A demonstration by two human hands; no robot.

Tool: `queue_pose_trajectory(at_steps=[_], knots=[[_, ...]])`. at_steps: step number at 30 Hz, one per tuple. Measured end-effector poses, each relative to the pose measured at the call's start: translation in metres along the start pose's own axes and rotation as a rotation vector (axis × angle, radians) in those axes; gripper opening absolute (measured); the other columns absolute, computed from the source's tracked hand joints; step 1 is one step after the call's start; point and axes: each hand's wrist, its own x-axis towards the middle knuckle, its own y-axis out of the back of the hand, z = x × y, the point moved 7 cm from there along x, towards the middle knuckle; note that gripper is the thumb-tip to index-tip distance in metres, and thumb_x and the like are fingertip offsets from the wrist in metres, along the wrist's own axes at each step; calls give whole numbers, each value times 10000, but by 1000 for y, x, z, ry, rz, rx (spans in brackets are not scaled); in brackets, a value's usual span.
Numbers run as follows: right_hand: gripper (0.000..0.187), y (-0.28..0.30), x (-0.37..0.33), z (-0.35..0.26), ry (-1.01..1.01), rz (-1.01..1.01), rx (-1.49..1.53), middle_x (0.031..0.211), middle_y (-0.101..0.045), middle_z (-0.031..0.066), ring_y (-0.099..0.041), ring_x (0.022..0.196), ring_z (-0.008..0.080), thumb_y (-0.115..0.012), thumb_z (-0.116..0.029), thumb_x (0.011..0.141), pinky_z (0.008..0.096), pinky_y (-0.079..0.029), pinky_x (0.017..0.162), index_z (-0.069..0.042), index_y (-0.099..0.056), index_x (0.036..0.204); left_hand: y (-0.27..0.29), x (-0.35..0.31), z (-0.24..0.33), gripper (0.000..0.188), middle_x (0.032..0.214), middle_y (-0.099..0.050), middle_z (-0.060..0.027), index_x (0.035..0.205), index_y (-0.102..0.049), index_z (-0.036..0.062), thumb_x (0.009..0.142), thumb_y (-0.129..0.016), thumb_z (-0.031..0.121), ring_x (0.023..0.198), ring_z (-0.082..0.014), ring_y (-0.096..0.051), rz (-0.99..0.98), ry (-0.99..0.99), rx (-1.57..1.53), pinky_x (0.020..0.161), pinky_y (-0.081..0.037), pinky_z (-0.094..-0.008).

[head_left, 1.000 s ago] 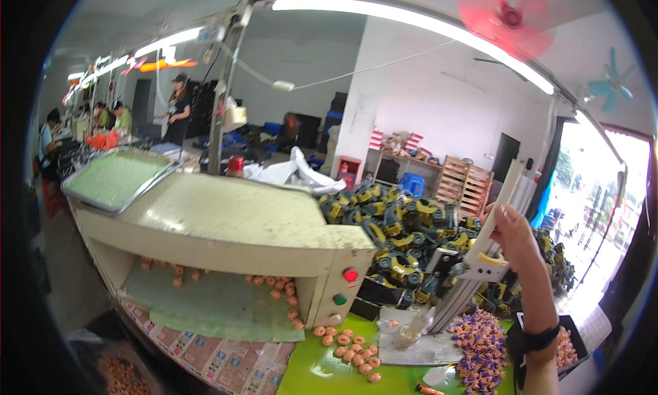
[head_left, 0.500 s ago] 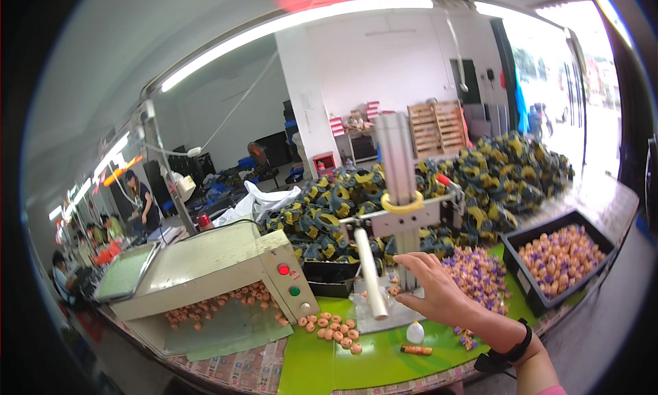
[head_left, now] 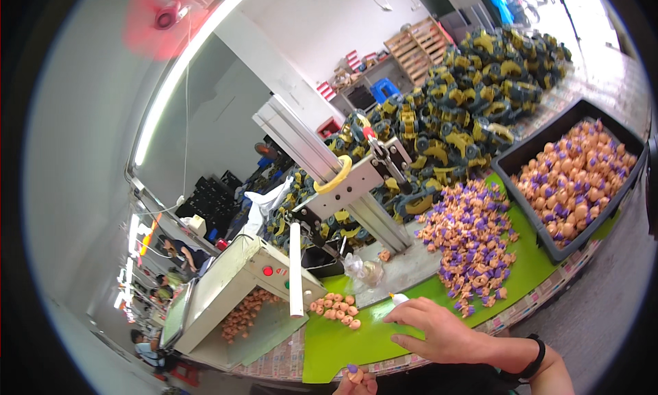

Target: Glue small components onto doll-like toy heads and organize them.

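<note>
At the lower edge my left hand (head_left: pixel 361 384) pinches a small peach-coloured doll-head-like part (head_left: pixel 355 375) with a purple top. My right hand (head_left: pixel 439 332) is above the green mat (head_left: pixel 384 333), thumb and fingers apart, with nothing seen between them. Just beyond its fingertips a small white squeeze bottle (head_left: pixel 399 299) shows its orange tip; the hand covers part of it. A hand press (head_left: pixel 343 195) with a white lever handle (head_left: pixel 296 272) stands behind. Several plain peach parts (head_left: pixel 336 307) lie on the mat left of my right hand.
A beige machine (head_left: pixel 226 292) with peach parts inside stands left. Peach-and-purple parts (head_left: pixel 473 241) are heaped right of the press, beside a full black crate (head_left: pixel 504 165). A clear plastic bag (head_left: pixel 364 270) lies by the press base. Dark-and-yellow parts (head_left: pixel 473 93) pile up behind.
The view has tilted and shifted right. My right hand has drawn back from the press base toward the near mat edge. My left hand has come into view holding the purple-topped part.
</note>
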Motion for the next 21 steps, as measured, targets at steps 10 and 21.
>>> queue_pose_trajectory(at_steps=[10,21], knots=[[284,-42,-6,20,-70,52,433,1015,-621,99,-607,926,243,-674,-148,844,356,-491,816,-46,-612,1101,4,5,4,408,1202,-589,-82,1267,-504,41,904,-630,178,1114,-220,-554,44,-86,47,951,-474,-381],[316,-83,30,1,-104,-43,709,1086,-630,84,-618,964,198,-611,-157,895,315,-503,819,-58,-570,1192,26,9,8,514,1441,-410,-63,1428,-342,105,962,-534,209,1267,-214,-459,200,-150,81,1007,-441,-391]])
